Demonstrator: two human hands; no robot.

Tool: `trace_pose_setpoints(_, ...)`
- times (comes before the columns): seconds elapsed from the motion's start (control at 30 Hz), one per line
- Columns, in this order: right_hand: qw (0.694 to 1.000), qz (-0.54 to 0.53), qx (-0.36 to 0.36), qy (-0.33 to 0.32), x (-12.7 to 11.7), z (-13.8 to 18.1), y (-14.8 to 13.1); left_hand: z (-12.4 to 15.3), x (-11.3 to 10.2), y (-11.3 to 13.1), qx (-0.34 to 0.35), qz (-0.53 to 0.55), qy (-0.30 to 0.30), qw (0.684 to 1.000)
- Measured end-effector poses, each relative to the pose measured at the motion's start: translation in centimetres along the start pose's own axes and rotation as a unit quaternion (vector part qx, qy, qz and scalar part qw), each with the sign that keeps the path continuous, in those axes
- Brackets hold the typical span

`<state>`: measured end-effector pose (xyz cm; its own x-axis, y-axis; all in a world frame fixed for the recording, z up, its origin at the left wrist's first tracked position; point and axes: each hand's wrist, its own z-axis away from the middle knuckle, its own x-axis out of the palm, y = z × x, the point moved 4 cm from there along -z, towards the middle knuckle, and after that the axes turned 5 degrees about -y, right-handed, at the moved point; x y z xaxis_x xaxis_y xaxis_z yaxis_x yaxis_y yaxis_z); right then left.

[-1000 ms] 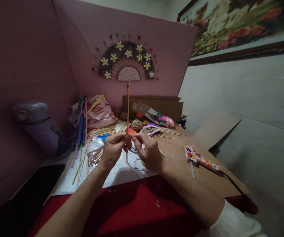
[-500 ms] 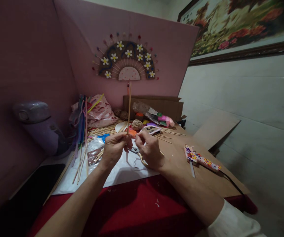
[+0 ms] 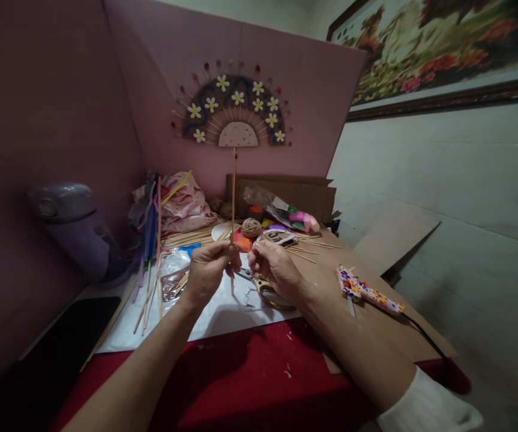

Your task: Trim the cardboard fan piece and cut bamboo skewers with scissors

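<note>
Stick (image 3: pixel 233 198) — one, upright — pinched by the left hand (image 3: pixel 207 273); right hand (image 3: pixel 275 268) fingers curled, grip unclear.

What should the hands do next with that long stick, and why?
Probably the right hand should drop to the scissors lying just under it on the white paper. The left hand pinches the stick upright, and the right hand seems to hold nothing, so it looks free to take them.
</note>
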<state>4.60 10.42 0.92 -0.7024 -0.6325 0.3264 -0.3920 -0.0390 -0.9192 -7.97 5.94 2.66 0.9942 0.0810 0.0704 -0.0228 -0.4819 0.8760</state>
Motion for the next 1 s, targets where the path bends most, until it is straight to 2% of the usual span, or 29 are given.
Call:
trace_pose_setpoints(0.3, 0.999, -0.013, 0.03, -0.03, -0.1, 0.1, 0.6, 0.1, 0.1, 0.1, 0.005, 0.003, -0.007, 1.0)
trace_pose_setpoints(0.5, 1.0, -0.004, 0.006, -0.02, 0.2, 0.3, 0.3, 0.1, 0.1, 0.1, 0.002, 0.005, -0.009, 1.0)
trace_pose_setpoints(0.63, 0.999, 0.047, -0.017, 0.001, -0.5, -0.2, -0.1, 0.2, -0.1, 0.2, 0.011, 0.014, 0.006, 1.0)
trace_pose_setpoints(0.77, 0.981, 0.174, -0.07, 0.044, -1.6, -0.4, -2.8, 0.2, -0.5, 0.3, 0.01, 0.041, 0.018, 0.999)
trace_pose_setpoints(0.83, 0.947, 0.312, -0.068, 0.031, -1.6, 0.1, -4.2, 0.2, -0.7, 0.4, 0.0, 0.057, 0.021, 0.998)
trace_pose_setpoints(0.87, 0.916, 0.397, -0.059, 0.017, -1.5, 0.5, -4.7, 0.2, -0.9, 0.4, -0.005, 0.061, 0.025, 0.998)
trace_pose_setpoints(0.93, 0.825, 0.563, -0.036, -0.02, -1.3, 1.5, -5.0, 0.1, -1.2, 0.5, -0.004, 0.057, 0.041, 0.998)
trace_pose_setpoints(1.0, 0.728, 0.684, -0.01, -0.051, -1.4, 2.6, -4.4, 0.0, -1.5, 0.7, 0.007, 0.042, 0.061, 0.997)
